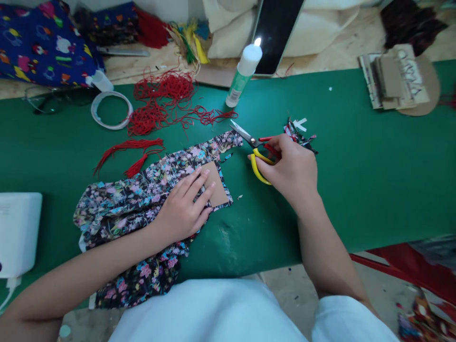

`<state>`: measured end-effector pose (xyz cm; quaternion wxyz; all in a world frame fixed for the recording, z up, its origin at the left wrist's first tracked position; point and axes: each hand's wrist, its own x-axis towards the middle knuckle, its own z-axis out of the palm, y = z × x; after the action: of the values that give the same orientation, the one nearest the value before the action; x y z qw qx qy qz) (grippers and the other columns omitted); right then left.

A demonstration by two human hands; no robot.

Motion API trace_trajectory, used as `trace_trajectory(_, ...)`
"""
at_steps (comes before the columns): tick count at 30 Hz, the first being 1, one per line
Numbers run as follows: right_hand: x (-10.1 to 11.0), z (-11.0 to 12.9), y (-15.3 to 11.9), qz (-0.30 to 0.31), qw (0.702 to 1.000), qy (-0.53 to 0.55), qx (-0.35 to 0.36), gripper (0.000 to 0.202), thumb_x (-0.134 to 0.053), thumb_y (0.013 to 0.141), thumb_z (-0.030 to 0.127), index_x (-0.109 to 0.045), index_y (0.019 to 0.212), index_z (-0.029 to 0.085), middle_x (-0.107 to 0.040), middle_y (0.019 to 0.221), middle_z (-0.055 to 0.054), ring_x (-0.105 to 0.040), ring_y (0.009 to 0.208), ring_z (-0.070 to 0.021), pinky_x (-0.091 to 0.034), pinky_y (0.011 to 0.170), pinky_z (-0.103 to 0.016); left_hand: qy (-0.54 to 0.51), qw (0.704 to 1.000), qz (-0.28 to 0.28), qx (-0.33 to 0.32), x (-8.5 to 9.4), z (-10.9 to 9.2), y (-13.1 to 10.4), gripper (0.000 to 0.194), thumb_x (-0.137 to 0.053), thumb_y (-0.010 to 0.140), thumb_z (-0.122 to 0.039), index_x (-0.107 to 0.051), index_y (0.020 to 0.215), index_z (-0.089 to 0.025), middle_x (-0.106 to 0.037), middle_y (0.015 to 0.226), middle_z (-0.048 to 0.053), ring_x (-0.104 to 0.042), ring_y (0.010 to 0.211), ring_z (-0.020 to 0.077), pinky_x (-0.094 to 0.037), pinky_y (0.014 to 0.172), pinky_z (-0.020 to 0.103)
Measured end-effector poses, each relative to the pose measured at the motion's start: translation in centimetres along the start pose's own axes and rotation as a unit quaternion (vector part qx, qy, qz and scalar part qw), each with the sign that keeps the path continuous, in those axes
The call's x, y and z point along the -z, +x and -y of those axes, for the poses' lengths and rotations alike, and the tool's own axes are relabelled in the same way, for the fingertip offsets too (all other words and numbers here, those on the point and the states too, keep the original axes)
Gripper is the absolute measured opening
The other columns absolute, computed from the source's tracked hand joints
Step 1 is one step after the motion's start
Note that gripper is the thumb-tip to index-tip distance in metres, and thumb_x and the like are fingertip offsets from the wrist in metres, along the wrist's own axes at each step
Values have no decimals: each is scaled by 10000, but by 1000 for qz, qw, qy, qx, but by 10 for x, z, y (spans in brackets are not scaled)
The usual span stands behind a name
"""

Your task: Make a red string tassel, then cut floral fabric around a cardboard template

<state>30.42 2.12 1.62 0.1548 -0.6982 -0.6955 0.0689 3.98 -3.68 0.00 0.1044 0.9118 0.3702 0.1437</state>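
Observation:
Black floral fabric (124,209) is spread across the left-centre of the green table, with a small brown cardboard piece (218,187) lying on its right part. My left hand (188,204) rests flat on the cardboard and fabric, fingers spread. Yellow-handled scissors (260,167) are in my right hand (292,171), which also has a thin red stick-like item (266,139) by its fingers. The scissor blades point up and left, just beside the fabric's upper right strip. Small fabric scraps (301,135) lie behind my right hand.
A glue stick (240,80) stands beyond the scissors. Tangled red threads (160,95), red tassels (137,159) and a tape roll (111,110) lie at the back left. A white device (19,232) sits at the left edge; stacked cardboard pieces (392,80) lie back right.

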Motion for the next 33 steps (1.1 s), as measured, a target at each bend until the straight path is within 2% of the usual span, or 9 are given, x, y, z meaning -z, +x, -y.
trace_trajectory(7,-2,-2,-1,7,999,43,-7,251,-669,752,339,-568,933,198,-717,908,-103,-644,740,-246,-428,593,-330,-24,999,14,18,1,0,-1,464,-538,926,-275,-545,1357,-102,-430,1520,241,-329,1479,352,-402,1126,537)
trace_trajectory(16,0,6,-2,46,997,42,-36,248,-683,748,354,-560,910,213,-691,822,-76,-614,677,-228,-389,551,-319,-18,1000,19,8,1,0,-2,508,-537,922,-301,-521,1381,-84,-415,1524,254,-342,1468,364,-383,1133,529)
trace_trajectory(23,0,10,-5,57,994,86,47,231,-653,766,325,-552,942,217,-681,814,-71,-616,679,-221,-410,587,-321,-12,999,25,17,5,-1,-2,520,-540,919,-322,-526,1392,-107,-417,1536,228,-324,1475,362,-355,1148,535)
trace_trajectory(28,-9,22,-15,53,986,147,54,254,-640,771,342,-526,954,209,-647,784,-37,-590,662,-190,-405,608,-297,-15,999,38,20,7,-1,-4,540,-538,918,-360,-521,1408,-132,-403,1554,205,-334,1465,360,-334,1158,542)
trace_trajectory(33,-19,39,-28,44,988,121,82,271,-649,772,361,-515,953,212,-656,826,-57,-605,732,-222,-408,666,-327,-13,998,49,25,6,-1,-7,598,-538,918,-388,-470,1458,-142,-371,1578,194,-304,1479,369,-300,1171,552)
